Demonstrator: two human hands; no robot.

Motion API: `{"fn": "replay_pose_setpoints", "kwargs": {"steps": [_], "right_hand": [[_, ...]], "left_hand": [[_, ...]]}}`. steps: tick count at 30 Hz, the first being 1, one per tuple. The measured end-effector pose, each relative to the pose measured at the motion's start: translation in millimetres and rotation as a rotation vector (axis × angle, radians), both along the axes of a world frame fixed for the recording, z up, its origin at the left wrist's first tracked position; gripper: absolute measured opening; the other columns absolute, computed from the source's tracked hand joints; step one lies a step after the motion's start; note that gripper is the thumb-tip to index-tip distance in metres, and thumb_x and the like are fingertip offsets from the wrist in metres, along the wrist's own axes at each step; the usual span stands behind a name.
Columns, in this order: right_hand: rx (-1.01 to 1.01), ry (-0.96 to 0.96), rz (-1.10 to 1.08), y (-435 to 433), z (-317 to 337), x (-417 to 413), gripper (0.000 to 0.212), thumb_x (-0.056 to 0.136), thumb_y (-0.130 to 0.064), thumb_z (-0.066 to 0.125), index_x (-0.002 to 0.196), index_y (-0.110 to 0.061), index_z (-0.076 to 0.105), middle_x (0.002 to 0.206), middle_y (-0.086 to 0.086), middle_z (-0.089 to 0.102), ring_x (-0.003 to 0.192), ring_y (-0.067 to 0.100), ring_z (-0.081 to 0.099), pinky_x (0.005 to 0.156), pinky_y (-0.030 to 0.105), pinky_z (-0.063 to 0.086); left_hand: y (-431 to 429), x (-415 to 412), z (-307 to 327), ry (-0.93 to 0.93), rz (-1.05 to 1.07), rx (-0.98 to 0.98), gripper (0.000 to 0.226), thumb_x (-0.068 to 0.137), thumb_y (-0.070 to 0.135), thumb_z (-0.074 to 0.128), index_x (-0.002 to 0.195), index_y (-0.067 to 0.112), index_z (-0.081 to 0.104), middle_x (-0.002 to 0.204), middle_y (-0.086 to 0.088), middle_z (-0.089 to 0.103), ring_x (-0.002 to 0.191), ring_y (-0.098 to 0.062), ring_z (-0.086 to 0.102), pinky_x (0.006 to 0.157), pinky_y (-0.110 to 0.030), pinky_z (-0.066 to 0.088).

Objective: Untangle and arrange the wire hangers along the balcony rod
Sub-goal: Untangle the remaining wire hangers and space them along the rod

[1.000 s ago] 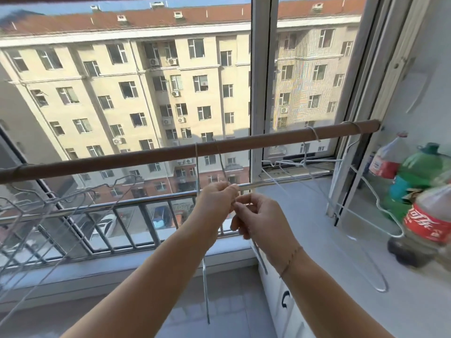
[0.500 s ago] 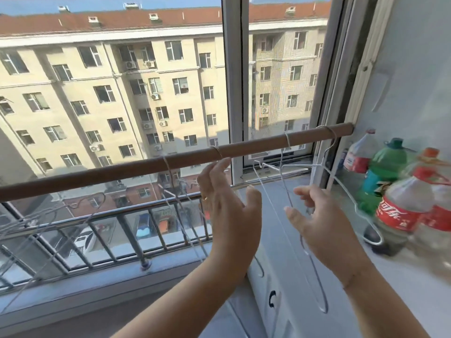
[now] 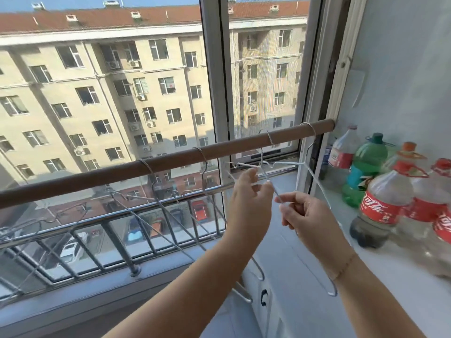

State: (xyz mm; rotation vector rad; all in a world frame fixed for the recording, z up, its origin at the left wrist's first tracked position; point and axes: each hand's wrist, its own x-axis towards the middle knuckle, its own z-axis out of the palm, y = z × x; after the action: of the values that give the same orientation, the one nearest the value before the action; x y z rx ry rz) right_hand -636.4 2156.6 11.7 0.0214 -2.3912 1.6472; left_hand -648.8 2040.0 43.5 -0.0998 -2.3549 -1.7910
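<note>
A brown rod [image 3: 170, 164] runs across the window from lower left to upper right. Several thin wire hangers hook over it: two grey ones [image 3: 156, 201] near the middle, and white ones [image 3: 288, 164] toward the right end. My left hand [image 3: 249, 198] pinches the wire of a white hanger just below the rod. My right hand [image 3: 305, 213] grips the same hanger's sloping wire a little lower and to the right. More tangled hangers [image 3: 36, 240] lie against the railing at far left.
A metal railing [image 3: 117, 242] stands behind the rod, with a sill below it. Several plastic bottles [image 3: 375, 208] crowd the white counter [image 3: 305, 289] at right. A window frame post [image 3: 214, 81] rises behind the rod.
My hands let go of the middle hanger, shifted right along the rod and closed on a white hanger. The view swung right as well.
</note>
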Motion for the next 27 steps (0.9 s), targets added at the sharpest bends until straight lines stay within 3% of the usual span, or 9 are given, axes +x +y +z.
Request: {"fn": "replay_pose_setpoints", "kwargs": {"steps": [3,5,7,10,12,15,19,22,27], "right_hand": [[-0.025,0.002,0.047,-6.6,10.3,-17.7,0.013,0.088,-0.013,0.056,0.096,-0.016,0.065,0.057,-0.004,0.06,0.047,0.0,0.052,0.049,0.012,0.038],[-0.04,-0.009,0.08,-13.5,19.8,-31.9,0.012,0.088,-0.013,0.055,0.095,-0.014,0.065,0.057,-0.002,0.059,0.047,0.001,0.049,0.045,0.012,0.035],[-0.023,-0.044,0.114,-20.8,26.5,-43.3,0.011,0.088,-0.014,0.056,0.093,-0.012,0.065,0.058,0.0,0.059,0.045,0.002,0.048,0.043,0.013,0.035],[-0.042,-0.093,0.17,-30.6,22.3,-48.6,0.013,0.087,-0.009,0.055,0.095,-0.005,0.065,0.057,0.002,0.057,0.037,-0.003,0.045,0.037,0.008,0.031],[-0.066,-0.124,0.191,-32.7,10.9,-45.0,0.013,0.088,-0.007,0.054,0.096,-0.004,0.064,0.058,0.002,0.056,0.036,-0.005,0.046,0.037,0.007,0.032],[-0.092,-0.168,0.205,-30.2,-8.2,-37.6,0.015,0.09,-0.015,0.055,0.098,-0.007,0.064,0.063,0.002,0.06,0.046,-0.001,0.051,0.044,0.011,0.039],[-0.074,-0.166,0.149,-20.6,-24.9,-35.7,0.016,0.092,-0.015,0.05,0.101,-0.013,0.063,0.079,0.002,0.065,0.069,0.008,0.057,0.061,0.015,0.046],[-0.034,-0.106,0.143,-12.5,-29.6,-39.3,0.015,0.091,-0.013,0.051,0.099,-0.019,0.062,0.089,0.001,0.064,0.082,0.01,0.059,0.071,0.017,0.045],[0.089,-0.07,0.185,-5.7,-38.8,-43.6,0.024,0.088,-0.008,0.052,0.104,-0.022,0.063,0.11,0.005,0.065,0.104,0.017,0.059,0.095,0.03,0.047]], "left_hand": [[3.0,-18.9,5.6,-0.119,-0.015,0.155,0.019,0.093,0.021,0.049,0.106,0.014,0.06,0.087,-0.001,0.065,0.096,-0.027,0.064,0.088,-0.04,0.049],[-0.3,-33.4,10.7,-0.137,0.034,0.234,0.015,0.09,0.016,0.05,0.093,0.011,0.064,0.079,-0.005,0.064,0.083,-0.027,0.062,0.081,-0.04,0.05],[-5.5,-47.4,13.2,-0.209,0.091,0.295,0.021,0.089,0.01,0.049,0.073,0.011,0.063,0.074,-0.009,0.061,0.076,-0.024,0.057,0.077,-0.039,0.05],[-12.9,-65.8,6.9,-0.339,0.184,0.354,0.027,0.088,0.004,0.049,0.063,0.008,0.059,0.064,-0.009,0.058,0.066,-0.024,0.054,0.068,-0.034,0.051],[-15.5,-73.1,-4.3,-0.382,0.227,0.304,0.022,0.087,0.001,0.051,0.067,0.003,0.059,0.061,-0.007,0.054,0.06,-0.02,0.049,0.057,-0.026,0.041],[-19.0,-71.4,-23.1,-0.373,0.219,0.255,0.011,0.086,0.005,0.056,0.081,0.0,0.065,0.064,-0.006,0.054,0.071,-0.022,0.05,0.067,-0.027,0.042],[-26.0,-57.6,-44.6,-0.395,0.143,0.161,0.023,0.087,0.007,0.057,0.065,0.012,0.059,0.065,-0.005,0.056,0.063,-0.018,0.05,0.053,-0.022,0.035],[-29.8,-46.5,-54.1,-0.411,0.116,0.184,0.013,0.088,0.001,0.052,0.083,0.006,0.063,0.063,-0.005,0.054,0.055,-0.014,0.047,0.052,-0.021,0.037],[-41.4,-34.5,-72.3,-0.432,0.093,0.121,0.022,0.088,0.0,0.048,0.097,0.004,0.068,0.061,-0.001,0.049,0.051,-0.013,0.04,0.048,-0.018,0.035]]}}
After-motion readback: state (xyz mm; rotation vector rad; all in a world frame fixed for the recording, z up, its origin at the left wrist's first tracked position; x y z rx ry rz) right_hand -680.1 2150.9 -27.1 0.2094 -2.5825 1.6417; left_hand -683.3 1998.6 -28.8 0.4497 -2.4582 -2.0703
